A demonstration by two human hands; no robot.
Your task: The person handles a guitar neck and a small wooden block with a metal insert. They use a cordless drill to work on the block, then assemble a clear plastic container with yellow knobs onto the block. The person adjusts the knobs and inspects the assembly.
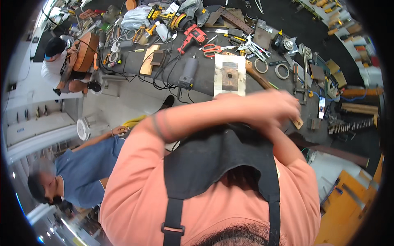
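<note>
My left forearm crosses in front of me toward the right, and my left hand [281, 108] is smeared by motion. Under it runs a long wooden tool handle [258, 76]; whether my fingers grip it cannot be made out. My right forearm passes beneath the left one. A small part of what seems to be my right hand [227, 96] shows at the near edge of a pale rectangular sheet [218, 67]; its fingers are hidden. On the sheet lies a greyish-brown square plate [230, 84] with a dark round spot in its middle.
Behind the sheet are red-handled scissors [211, 50], a red power tool [193, 37], and tape rolls [282, 71]. A grey cylindrical power tool [188, 74] with cables lies left. A fretted neck [351, 126] is at right. Two people are at left, one holding a guitar body [86, 53].
</note>
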